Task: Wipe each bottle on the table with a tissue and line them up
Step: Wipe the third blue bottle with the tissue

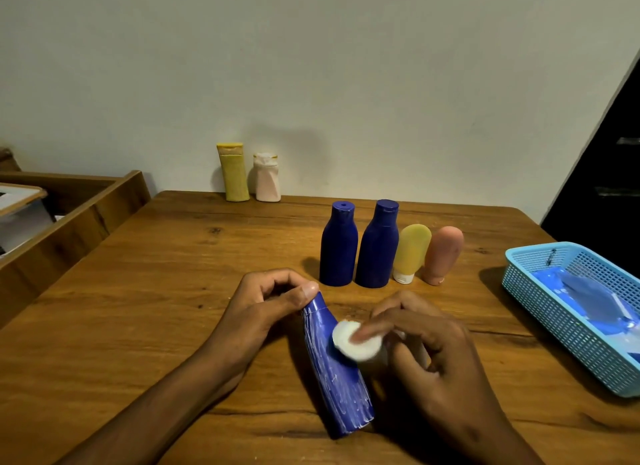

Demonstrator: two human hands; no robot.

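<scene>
The left hand (266, 301) grips the cap end of a scuffed blue bottle (337, 374) tilted on the near bench (138, 308); the right hand (426, 346) presses a round white pad (356, 340) against its shoulder; four bottles stand lined up beyond, two blue bottles (358, 244) leftmost.

Bare table (138, 326) left of bottles (377, 246)

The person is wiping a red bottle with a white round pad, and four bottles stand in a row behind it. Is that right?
Not quite. The bottle being wiped is a dark blue plastic bottle, not red. The head view shows the left hand gripping its cap end while the right hand presses the white round pad on it. Four bottles do stand in a row behind.
</scene>
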